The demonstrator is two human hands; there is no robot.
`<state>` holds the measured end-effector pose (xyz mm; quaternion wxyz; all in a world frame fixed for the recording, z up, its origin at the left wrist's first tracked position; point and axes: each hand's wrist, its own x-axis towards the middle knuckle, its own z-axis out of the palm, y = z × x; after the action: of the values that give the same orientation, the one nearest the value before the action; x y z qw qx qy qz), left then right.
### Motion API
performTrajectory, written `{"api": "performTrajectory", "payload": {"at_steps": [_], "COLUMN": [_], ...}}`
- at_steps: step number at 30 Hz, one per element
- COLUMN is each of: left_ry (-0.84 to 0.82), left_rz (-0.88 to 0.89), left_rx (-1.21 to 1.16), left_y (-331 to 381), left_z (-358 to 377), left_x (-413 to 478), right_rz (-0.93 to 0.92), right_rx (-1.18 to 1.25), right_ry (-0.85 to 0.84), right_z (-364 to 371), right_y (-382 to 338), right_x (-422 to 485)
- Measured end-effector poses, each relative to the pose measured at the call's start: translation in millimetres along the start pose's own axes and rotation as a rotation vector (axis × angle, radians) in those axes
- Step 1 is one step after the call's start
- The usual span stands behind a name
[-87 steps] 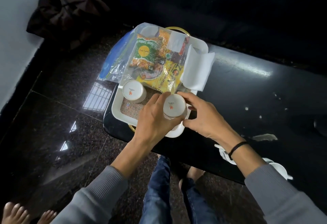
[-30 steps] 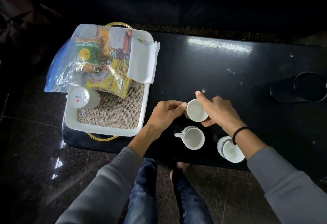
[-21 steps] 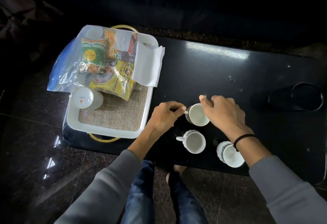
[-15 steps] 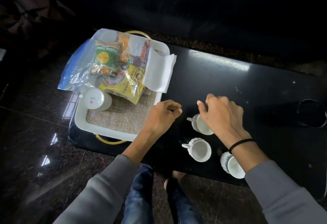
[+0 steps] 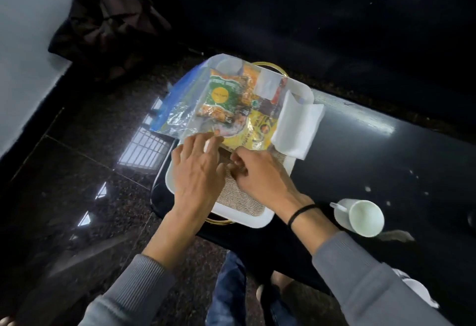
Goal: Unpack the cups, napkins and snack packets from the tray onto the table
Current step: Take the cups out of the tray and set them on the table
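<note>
The white tray (image 5: 257,218) with a burlap mat sits on the left end of the black table (image 5: 373,158). In its far half lies a clear bag of snack packets (image 5: 224,99), with folded white napkins (image 5: 296,124) draped over the right rim. My left hand (image 5: 198,171) lies fingers spread over the tray's left side, covering the cup there; only a white sliver shows between the fingers. My right hand (image 5: 260,176) is beside it with fingers curled at the bag's near edge. One white cup (image 5: 360,217) stands upright on the table to the tray's right.
Another white cup (image 5: 417,289) peeks out behind my right sleeve at the table's near edge. A dark cloth heap (image 5: 108,16) lies at the back left. Glossy granite floor (image 5: 77,171) lies left of the table, with my jeans-clad legs (image 5: 229,287) below.
Both hands have left the cups on the table and moved left, back over the tray. The view has swung left with them, and the tray's last cup is now under my left hand.
</note>
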<state>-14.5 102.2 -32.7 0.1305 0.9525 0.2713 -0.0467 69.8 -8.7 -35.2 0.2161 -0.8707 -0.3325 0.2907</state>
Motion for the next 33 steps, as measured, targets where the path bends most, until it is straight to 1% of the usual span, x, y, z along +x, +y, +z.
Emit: {"api": "performTrajectory", "payload": {"at_steps": [2, 4, 9, 12, 16, 19, 23, 27, 33], "left_ry": [-0.027, -0.032, -0.053, -0.096, -0.133, -0.14, -0.094, -0.041, -0.108], "left_rz": [-0.021, -0.001, 0.038, 0.032, 0.076, 0.072, 0.041, 0.031, -0.077], "left_rx": [0.017, 0.005, -0.099, -0.151, -0.141, -0.143, -0.283, -0.357, -0.607], "left_y": [-16, -26, -31, -33, -35, -30, -17, -1, 42], "left_z": [2, 3, 8, 8, 7, 7, 6, -1, -13], "left_x": [1, 2, 9, 14, 14, 8, -5, -12, -14], "right_rz": [0.006, 0.021, 0.082, 0.09, 0.108, 0.115, 0.127, 0.146, 0.264], "right_rx": [0.034, 0.074, 0.125, 0.119, 0.101, 0.118, 0.161, 0.202, 0.422], "right_ry": [-0.02, -0.044, -0.089, -0.111, -0.135, -0.13, -0.078, 0.001, 0.173], "right_z": [8, 13, 15, 14, 16, 16, 11, -1, -29], "right_y": [-9, -15, -20, -16, -9, -5, 5, 21, 57], "right_x": [8, 14, 22, 21, 14, 5, -9, -27, -64]}}
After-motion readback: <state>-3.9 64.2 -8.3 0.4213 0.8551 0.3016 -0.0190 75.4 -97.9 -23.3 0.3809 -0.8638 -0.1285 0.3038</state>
